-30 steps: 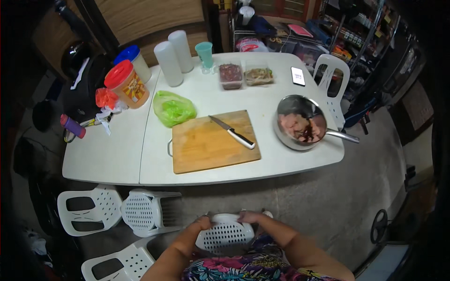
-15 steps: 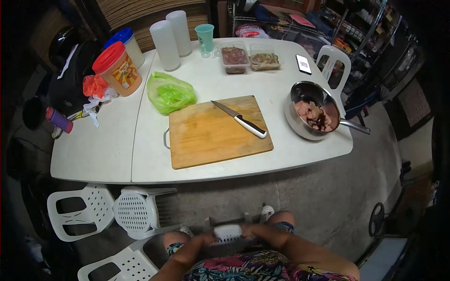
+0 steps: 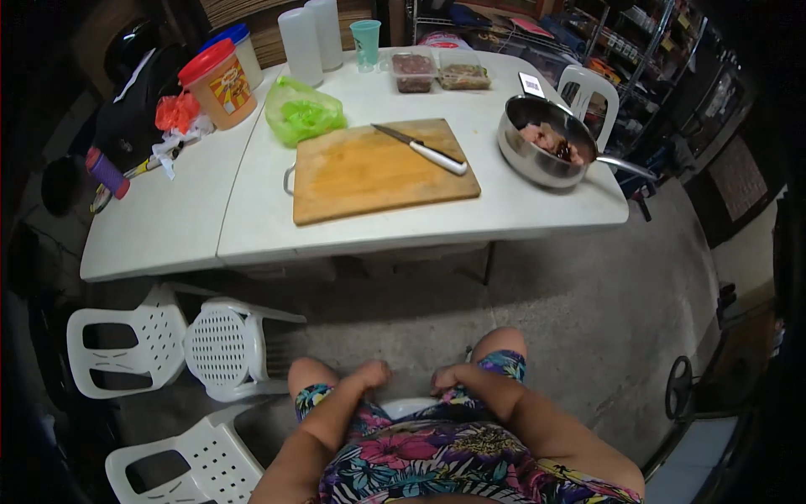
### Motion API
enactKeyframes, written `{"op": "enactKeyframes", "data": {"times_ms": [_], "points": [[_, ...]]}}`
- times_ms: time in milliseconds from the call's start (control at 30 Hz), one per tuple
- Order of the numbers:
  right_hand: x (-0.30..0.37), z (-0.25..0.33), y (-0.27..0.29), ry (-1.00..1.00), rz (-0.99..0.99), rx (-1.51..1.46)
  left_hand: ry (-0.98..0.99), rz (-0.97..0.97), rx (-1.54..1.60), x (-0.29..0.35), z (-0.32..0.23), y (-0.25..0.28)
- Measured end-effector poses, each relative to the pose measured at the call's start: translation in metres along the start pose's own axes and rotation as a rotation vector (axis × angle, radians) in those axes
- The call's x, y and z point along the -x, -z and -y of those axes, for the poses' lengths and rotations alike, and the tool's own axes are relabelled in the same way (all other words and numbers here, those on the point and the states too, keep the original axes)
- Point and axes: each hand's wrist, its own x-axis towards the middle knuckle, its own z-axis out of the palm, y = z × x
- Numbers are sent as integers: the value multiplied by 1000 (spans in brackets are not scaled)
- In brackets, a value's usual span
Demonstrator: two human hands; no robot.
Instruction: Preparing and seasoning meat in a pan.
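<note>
Between my thighs, just past the shorts hem, hover my left hand [image 3: 372, 375] and my right hand [image 3: 447, 380], a little apart. Both look loosely curled, with nothing visible in them; the fingers are slightly blurred. A strip of white plastic seat [image 3: 410, 407] shows between my legs, the rest hidden by my clothes. On the table ahead lies a wooden cutting board [image 3: 382, 181], with a white-and-black-handled knife [image 3: 432, 154] across its upper right. Right of it stands a steel saucepan [image 3: 537, 164] holding pieces of raw pale meat [image 3: 550, 143] with dark sauce.
A green plastic bag [image 3: 304, 113] sits behind the board on the white table [image 3: 344, 239]. Tubs of meat [image 3: 413, 71], a green cup [image 3: 365, 44], a phone [image 3: 531, 84] and a red-lidded tub [image 3: 220, 84] stand farther back. White plastic chairs [image 3: 126, 349] are at the left.
My hands have come off the white seat and moved up and slightly apart. My thighs now show more, and the table sits higher in view.
</note>
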Motion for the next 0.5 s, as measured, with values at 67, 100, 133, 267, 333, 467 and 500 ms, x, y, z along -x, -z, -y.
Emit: {"op": "enactKeyframes", "data": {"times_ms": [67,100,133,267,333,467,500], "points": [[6,4,-1,-7,-180,178,-24,-264,1,21,-8,6],[15,27,6,-110,-268,56,9,-355,56,43,-5,9],[25,34,13,-39,-348,32,36,-398,-35,61,-15,19],[49,46,33,19,-459,-564,110,-568,-295,121,-26,65],[63,56,50,1,-467,-901,143,-598,-348,142,-16,79],[87,83,90,32,-521,-1026,218,-823,-203,149,3,73],[89,84,100,45,-553,-1129,219,-824,-200,146,6,70]]}}
